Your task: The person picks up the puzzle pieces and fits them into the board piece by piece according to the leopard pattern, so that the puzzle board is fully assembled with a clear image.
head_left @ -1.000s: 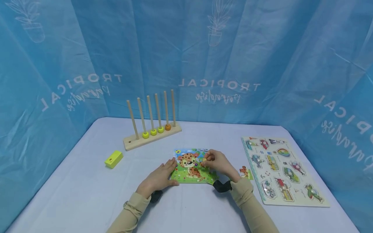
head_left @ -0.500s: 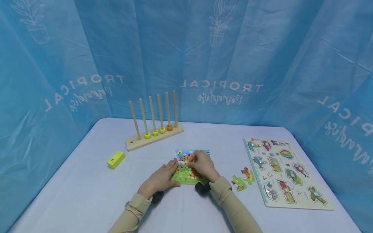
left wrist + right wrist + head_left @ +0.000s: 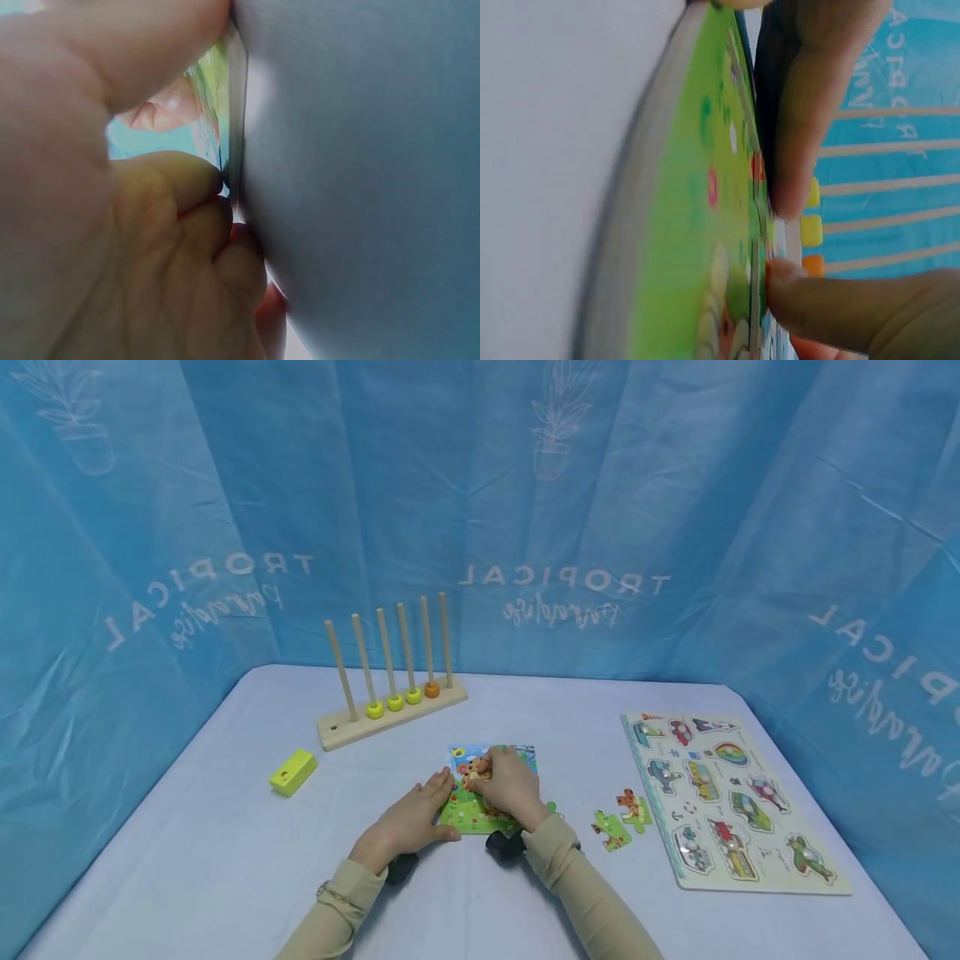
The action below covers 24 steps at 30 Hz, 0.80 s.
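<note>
Green rectangular cartoon-leopard board (image 3: 467,815) touches the left hand (image 3: 408,818), grip relaxed; the right hand (image 3: 514,785) pinches a small flat jigsaw piece (image 3: 472,777).

Mid-table (image 3: 465,893), a person's L hand (image 3: 405,820) rests at the L edge of a pic. puzzle (image 3: 467,817) as the R hand (image 3: 512,783) pinches a pc. (image 3: 473,780) against it, w/ two loose pcs. (image 3: 611,830) to the R. A wooden peg rack (image 3: 397,721) w/ yellow & orange beads (image 3: 395,702) stands nr. the far edge; a yellow block (image 3: 293,772) lies twd. the L edge, a knob-puzzle board (image 3: 776,884) along the R edge.
</note>
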Available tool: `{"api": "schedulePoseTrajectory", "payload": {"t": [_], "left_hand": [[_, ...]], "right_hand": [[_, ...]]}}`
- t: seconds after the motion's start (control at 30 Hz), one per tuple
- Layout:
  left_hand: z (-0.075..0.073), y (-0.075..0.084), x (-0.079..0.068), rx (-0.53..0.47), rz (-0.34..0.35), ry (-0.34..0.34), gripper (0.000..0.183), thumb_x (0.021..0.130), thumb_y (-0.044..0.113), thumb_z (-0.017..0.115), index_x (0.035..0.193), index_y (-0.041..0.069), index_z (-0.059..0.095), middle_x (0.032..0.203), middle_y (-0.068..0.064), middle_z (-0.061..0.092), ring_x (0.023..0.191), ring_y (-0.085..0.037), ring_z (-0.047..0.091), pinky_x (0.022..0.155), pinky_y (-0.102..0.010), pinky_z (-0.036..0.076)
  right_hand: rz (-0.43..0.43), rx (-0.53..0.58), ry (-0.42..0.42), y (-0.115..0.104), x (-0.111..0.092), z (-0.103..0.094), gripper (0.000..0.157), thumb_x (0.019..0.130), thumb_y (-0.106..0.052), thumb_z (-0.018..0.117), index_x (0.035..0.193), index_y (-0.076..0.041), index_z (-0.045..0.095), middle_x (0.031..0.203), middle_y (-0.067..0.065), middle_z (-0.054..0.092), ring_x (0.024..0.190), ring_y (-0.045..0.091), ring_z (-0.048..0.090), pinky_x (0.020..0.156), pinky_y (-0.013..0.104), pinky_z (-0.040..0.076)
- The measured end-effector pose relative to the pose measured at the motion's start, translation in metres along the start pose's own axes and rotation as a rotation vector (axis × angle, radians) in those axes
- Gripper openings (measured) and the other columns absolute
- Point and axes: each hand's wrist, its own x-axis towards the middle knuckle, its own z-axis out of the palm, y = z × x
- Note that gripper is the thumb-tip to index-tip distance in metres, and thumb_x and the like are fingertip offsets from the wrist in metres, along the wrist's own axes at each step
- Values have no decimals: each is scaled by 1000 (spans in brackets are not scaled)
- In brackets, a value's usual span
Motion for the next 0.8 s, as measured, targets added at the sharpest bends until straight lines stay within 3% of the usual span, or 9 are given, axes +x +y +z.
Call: {"api": "schedulePoseTrajectory", "payload": {"t": [0.2, 0.3, 0.43, 0.57, 0.7, 0.8], "left_hand": [[1, -2, 0, 3, 2, -1, 86, 87, 38, 69, 150, -4, 28, 160, -19, 22, 148, -34, 23, 122, -51, 22], [3, -2, 0, -5, 10, 3, 86, 87, 38, 69, 150, -4, 28, 160, -19, 22, 148, -35, 23, 122, -51, 22], [4, -1, 2, -13, 13, -3, 86, 87, 37, 69, 150, -5, 28, 160, -20, 22, 148, -36, 23, 122, -52, 21], [5, -1, 3, -3, 18, 0, 86, 87, 37, 69, 150, -5, 28, 160, -20, 22, 148, -37, 22, 122, -52, 21], [4, -1, 2, 2, 25, 4, 85, 87, 36, 69, 149, -5, 28, 159, -20, 22, 148, -37, 23, 122, -52, 21], [1, -1, 0, -10, 15, 5, 86, 86, 36, 70, 149, -5, 29, 159, -20, 22, 148, -36, 22, 122, -52, 20]], "right_hand": [[-9, -5, 13, -1, -2, 2, 24, 84, -33, 75, 85, -16, 57, 89, 5, 52, 69, 17, 47, 54, 28, 39], [-59, 32, 24, 7, -2, 2, 22, 85, -31, 74, 85, -15, 59, 88, 4, 53, 67, 15, 47, 54, 28, 39], [-135, 214, -47, 26, 0, -11, 14, 91, -26, 68, 93, -13, 64, 91, 4, 63, 76, 14, 57, 63, 29, 48], [-126, 393, -109, 47, -2, -34, 17, 96, -22, 61, 104, -8, 65, 101, 9, 67, 86, 19, 64, 70, 32, 53], [-118, 365, -144, 71, -14, -55, 20, 97, -24, 60, 109, -9, 64, 105, 9, 65, 89, 20, 63, 71, 31, 52], [-137, 319, -243, 86, -25, -67, 27, 94, -25, 64, 115, -8, 62, 107, 8, 63, 92, 19, 61, 73, 33, 52]]}}
